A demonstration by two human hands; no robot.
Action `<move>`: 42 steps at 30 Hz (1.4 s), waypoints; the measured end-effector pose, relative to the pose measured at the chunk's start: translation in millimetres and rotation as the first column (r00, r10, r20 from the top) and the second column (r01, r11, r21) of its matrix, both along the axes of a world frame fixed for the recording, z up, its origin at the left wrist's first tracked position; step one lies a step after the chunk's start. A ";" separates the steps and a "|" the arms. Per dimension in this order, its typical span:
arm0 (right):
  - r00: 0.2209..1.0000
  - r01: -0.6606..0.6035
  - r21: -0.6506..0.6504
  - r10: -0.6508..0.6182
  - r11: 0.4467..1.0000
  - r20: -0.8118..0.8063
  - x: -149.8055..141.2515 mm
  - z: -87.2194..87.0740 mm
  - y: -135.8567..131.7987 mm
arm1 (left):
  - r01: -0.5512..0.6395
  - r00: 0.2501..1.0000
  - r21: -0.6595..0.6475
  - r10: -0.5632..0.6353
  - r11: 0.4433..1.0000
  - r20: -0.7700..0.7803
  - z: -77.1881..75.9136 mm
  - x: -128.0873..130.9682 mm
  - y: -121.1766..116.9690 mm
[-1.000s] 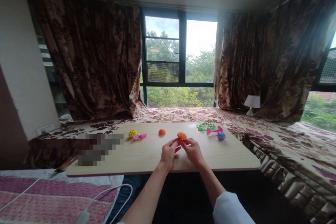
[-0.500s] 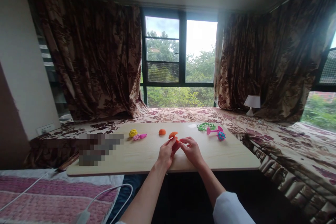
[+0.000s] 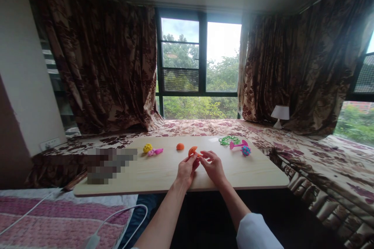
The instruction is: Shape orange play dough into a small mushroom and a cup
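Note:
Both of my hands meet over the front middle of the pale table [image 3: 152,179]. Between thumb and fingers, my left hand [image 3: 185,169] grips a soft-looking orange piece [image 3: 192,150] whose rounded part stands up above the fingertips. My right hand [image 3: 214,167] is bent with its thumb and index fingertips at the lower, thinner orange part beside the left thumb; the fingers partly hide this contact. An orange dome-shaped lump [image 3: 180,146] lies on the table just beyond my left hand.
Left on the table are a yellow knobbly ball [image 3: 147,148] and a pink toy [image 3: 156,151]. At right lie a green chain [image 3: 229,140], a pink piece with flared ends [image 3: 236,145] and a blue-pink spiky ball [image 3: 246,150]. A white lamp [image 3: 281,113] stands behind.
The rounded orange part has tilted a little between my hands. My right fingers have shifted slightly; the things on the table have not moved.

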State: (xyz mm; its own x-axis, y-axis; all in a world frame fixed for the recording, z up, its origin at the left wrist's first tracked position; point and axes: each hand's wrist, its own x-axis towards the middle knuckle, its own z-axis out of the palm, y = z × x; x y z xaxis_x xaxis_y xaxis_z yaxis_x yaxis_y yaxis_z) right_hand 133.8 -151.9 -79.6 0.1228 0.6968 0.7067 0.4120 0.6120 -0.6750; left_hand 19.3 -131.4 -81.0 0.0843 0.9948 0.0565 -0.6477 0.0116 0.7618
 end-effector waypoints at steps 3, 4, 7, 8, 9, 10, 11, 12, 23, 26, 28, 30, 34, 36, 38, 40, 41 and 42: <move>1.000 -0.027 -0.010 0.027 1.000 -0.003 -0.2 1.5 -1.1 | 0.009 1.000 0.014 -0.009 1.000 0.013 -0.4 0.3 -2.3; 0.999 -0.042 -0.012 0.042 0.999 -0.006 0.1 1.2 -0.8 | 0.015 1.000 0.021 -0.016 1.000 0.018 -0.3 0.3 -3.6; 0.998 -0.067 -0.006 0.067 0.998 -0.017 1.1 -1.2 1.5 | 0.035 0.999 0.038 -0.037 0.999 0.034 0.1 0.3 -7.1; 0.998 -0.067 -0.002 0.067 0.998 -0.018 1.3 -2.3 2.5 | 0.035 0.999 0.039 -0.037 0.999 0.038 0.2 0.4 -7.6; 0.998 -0.064 0.000 0.064 0.998 -0.017 1.4 -3.4 3.5 | 0.031 0.999 0.037 -0.033 0.999 0.042 0.2 0.7 -7.6; 0.998 -0.059 0.001 0.059 0.998 -0.016 1.5 -4.3 4.3 | 0.025 0.999 0.033 -0.026 0.999 0.044 0.2 1.1 -7.3; 0.999 -0.051 0.002 0.051 0.999 -0.015 1.4 -4.9 4.9 | 0.017 0.999 0.028 -0.018 0.999 0.044 0.0 1.6 -6.6; 0.999 -0.045 0.002 0.045 0.999 -0.014 1.2 -5.1 5.2 | 0.009 0.999 0.021 -0.010 1.000 0.041 -0.2 2.2 -5.7; 1.000 0.025 0.041 -0.025 0.999 -0.013 -1.2 1.0 -1.9 | -0.013 0.999 0.035 0.014 0.999 -0.033 -1.8 6.0 -5.3; 0.999 -0.011 0.028 0.013 1.000 -0.045 -0.2 0.2 -0.7 | -0.003 0.999 0.045 0.005 0.999 -0.047 -0.5 6.2 -7.9; 0.998 -0.029 0.026 0.030 0.999 -0.046 0.2 -0.3 0.2 | -0.004 0.999 0.052 0.006 0.999 -0.051 0.4 7.0 -8.8; 0.998 -0.038 0.023 0.039 0.999 -0.041 0.1 -0.5 0.7 | -0.009 0.999 0.060 0.011 0.998 -0.045 0.8 7.6 -8.9; 0.999 -0.028 0.010 0.029 1.000 -0.043 0.0 -0.6 0.5 | -0.048 0.999 0.054 0.048 0.997 -0.013 -0.8 7.3 -7.9; 0.999 -0.018 0.006 0.018 1.000 -0.040 0.5 -0.9 0.4 | -0.066 0.998 0.056 0.067 0.996 -0.011 -2.1 6.7 -7.7; 0.999 -0.015 0.002 0.015 1.000 -0.032 1.1 -1.7 0.8 | -0.062 0.998 0.078 0.064 0.995 -0.018 -3.2 6.3 -7.9; 1.000 -0.017 -0.003 0.017 1.000 -0.025 1.5 -2.8 1.6 | -0.046 0.998 0.103 0.049 0.994 -0.027 -4.0 6.1 -8.2; 1.000 -0.019 -0.008 0.019 1.000 -0.021 1.6 -3.4 2.1 | -0.040 0.999 0.112 0.044 0.993 -0.031 -4.4 6.1 -8.2; 1.000 -0.023 -0.013 0.022 1.000 -0.016 1.6 -3.8 2.6 | -0.040 0.998 0.119 0.044 0.992 -0.035 -4.8 6.1 -8.0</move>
